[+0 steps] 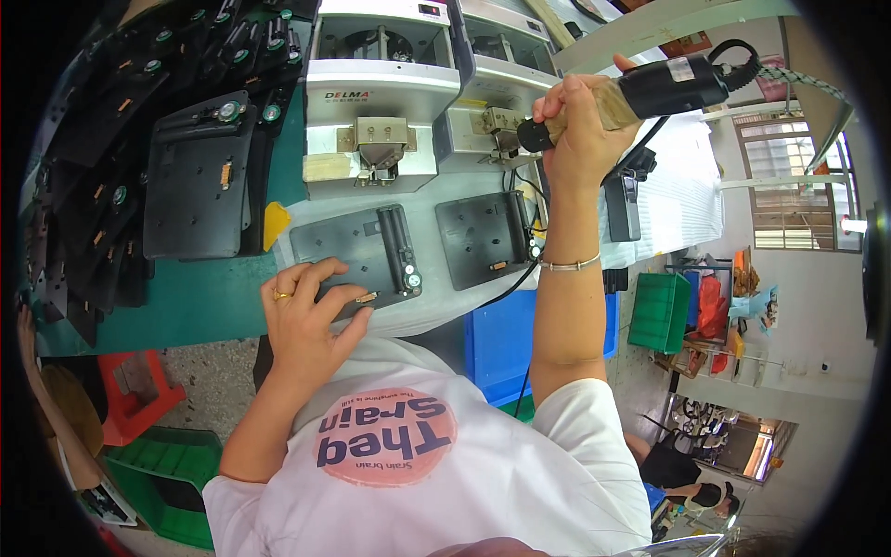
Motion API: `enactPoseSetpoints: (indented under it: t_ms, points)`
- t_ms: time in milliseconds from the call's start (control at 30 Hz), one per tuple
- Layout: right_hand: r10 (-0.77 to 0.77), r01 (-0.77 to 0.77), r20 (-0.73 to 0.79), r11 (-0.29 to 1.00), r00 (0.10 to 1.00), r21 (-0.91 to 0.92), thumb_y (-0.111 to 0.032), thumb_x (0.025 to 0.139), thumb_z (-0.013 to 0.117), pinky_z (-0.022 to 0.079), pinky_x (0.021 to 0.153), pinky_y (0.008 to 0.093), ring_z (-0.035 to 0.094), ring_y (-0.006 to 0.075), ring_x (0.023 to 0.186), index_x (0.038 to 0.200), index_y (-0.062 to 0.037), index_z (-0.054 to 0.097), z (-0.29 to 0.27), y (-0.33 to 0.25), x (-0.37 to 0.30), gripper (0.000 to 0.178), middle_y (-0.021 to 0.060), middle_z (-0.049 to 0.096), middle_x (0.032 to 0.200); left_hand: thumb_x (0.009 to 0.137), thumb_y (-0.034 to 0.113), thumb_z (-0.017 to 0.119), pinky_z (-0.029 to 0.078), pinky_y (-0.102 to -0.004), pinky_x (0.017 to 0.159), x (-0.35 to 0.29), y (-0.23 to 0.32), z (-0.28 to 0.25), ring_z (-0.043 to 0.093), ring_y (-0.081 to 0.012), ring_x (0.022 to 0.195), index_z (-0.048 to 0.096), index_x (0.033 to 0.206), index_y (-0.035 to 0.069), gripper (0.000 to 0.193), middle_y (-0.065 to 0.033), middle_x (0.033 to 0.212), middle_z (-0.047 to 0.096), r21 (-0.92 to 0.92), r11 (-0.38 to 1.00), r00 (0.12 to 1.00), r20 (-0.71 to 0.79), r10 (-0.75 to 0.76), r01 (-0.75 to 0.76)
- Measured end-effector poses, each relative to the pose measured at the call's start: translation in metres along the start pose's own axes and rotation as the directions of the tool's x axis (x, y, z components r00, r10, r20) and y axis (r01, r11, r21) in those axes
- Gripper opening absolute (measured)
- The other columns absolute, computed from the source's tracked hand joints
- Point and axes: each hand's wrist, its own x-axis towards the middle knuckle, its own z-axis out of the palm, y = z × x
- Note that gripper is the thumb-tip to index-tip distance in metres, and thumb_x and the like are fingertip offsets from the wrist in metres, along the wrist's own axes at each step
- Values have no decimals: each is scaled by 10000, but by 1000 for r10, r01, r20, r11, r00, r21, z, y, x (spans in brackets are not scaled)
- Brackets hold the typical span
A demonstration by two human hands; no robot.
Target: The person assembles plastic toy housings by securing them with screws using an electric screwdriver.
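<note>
My right hand [587, 135] is raised at the upper right, closed around an electric screwdriver [670, 85] with a clear-amber grip and a black rear end. Its black nose points left, apart from any panel. My left hand [311, 302] rests with spread, bent fingers on the near edge of a black plastic panel [348, 246]. My thumb and index finger lie on either side of a small brass-coloured contact piece [368, 298] there. That panel has a black cylinder and round silver-green parts on its right side. A similar panel [478, 237] lies to the right, untouched.
Two screw feeders, one left [371, 139] and one right [478, 130], stand behind the panels. Black panels [195, 200] are stacked on the green mat at left. A cable hangs from the screwdriver. Below the table edge is a blue bin [501, 343]. Other people show at both sides.
</note>
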Motion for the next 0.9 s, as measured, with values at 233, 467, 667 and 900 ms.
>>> enactPoseSetpoints:
  t_ms: [233,467,667,900]
  points:
    - [42,-41,-7,998,999,43,21,880,584,480,454,322,520,150,524,1358,-26,301,21,-28,-35,558,87,545,733,684,227,765,322,-418,947,-3,-6,-3,505,-262,1086,636,1044,117,398,-30,1151,603,-16,997,995,66,-69,71]
    - [166,-212,165,925,972,315,-29,884,632,471,430,309,474,150,519,1393,-130,223,79,-50,-120,661,30,492,736,706,251,777,315,-432,965,0,-12,0,501,-267,1123,557,1218,131,570,-53,1198,596,-97,994,997,60,-37,42]
    - [194,-249,255,946,947,205,-54,873,664,507,495,308,513,157,533,1351,-134,233,95,-43,-154,649,46,519,740,693,234,786,309,-433,971,-4,-11,-2,503,-259,1132,539,1242,140,609,-46,1205,593,-126,990,996,67,-55,63]
    - [177,-222,281,966,943,136,-61,872,662,520,529,311,539,167,540,1328,-122,227,99,-33,-162,633,59,537,724,673,202,800,321,-400,955,-5,-11,-2,495,-211,1121,538,1202,134,594,-12,1186,576,-119,991,998,41,-56,60]
